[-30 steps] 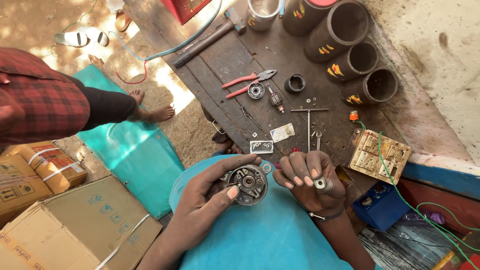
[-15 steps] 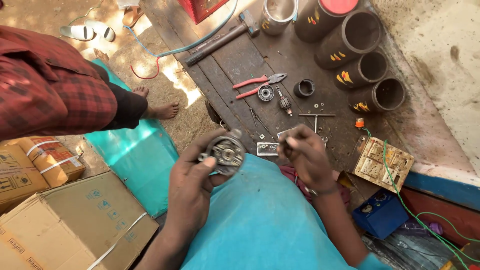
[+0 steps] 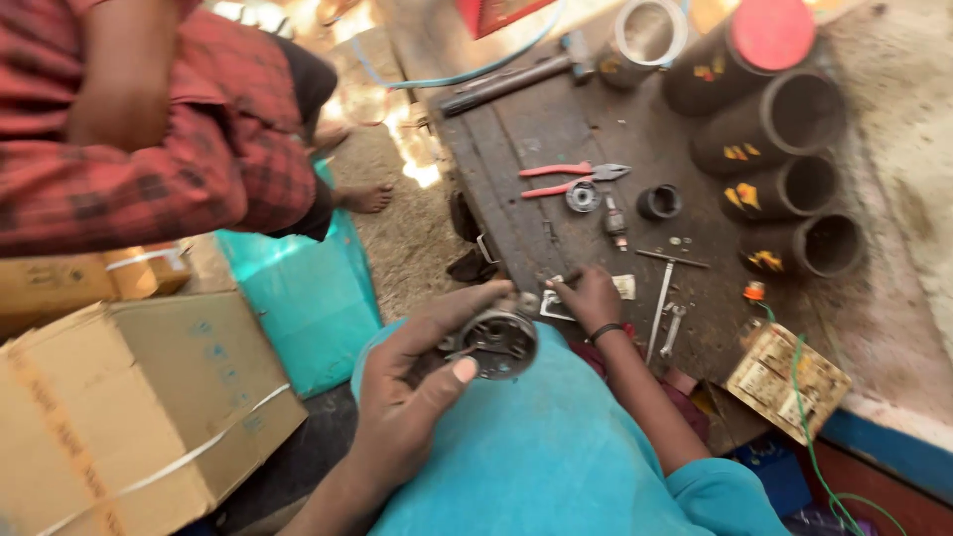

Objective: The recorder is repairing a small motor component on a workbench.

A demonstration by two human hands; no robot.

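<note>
My left hand (image 3: pixel 412 392) grips a round grey metal motor part (image 3: pixel 499 343) over my lap, thumb across its near rim. My right hand (image 3: pixel 588 297), with a dark band on the wrist, rests with curled fingers at the near edge of the dark wooden board (image 3: pixel 516 159). Its fingertips touch a small flat metal piece (image 3: pixel 552 307) beside a white packet (image 3: pixel 624 286). Blur hides whether the fingers pinch anything. I wear a teal shirt.
On the board lie red-handled pliers (image 3: pixel 564 179), a bearing (image 3: pixel 583 196), a black ring (image 3: pixel 658 201), a T-handled wrench (image 3: pixel 662 288), a hammer (image 3: pixel 506 83) and several dark tubes (image 3: pixel 794 184). Another person in a red checked shirt (image 3: pixel 159 159) stands at left, above cardboard boxes (image 3: pixel 129 407).
My right hand left my lap, where it held a small ring, and reached forward to the board's near edge. My left hand has kept its grip on the round part.
</note>
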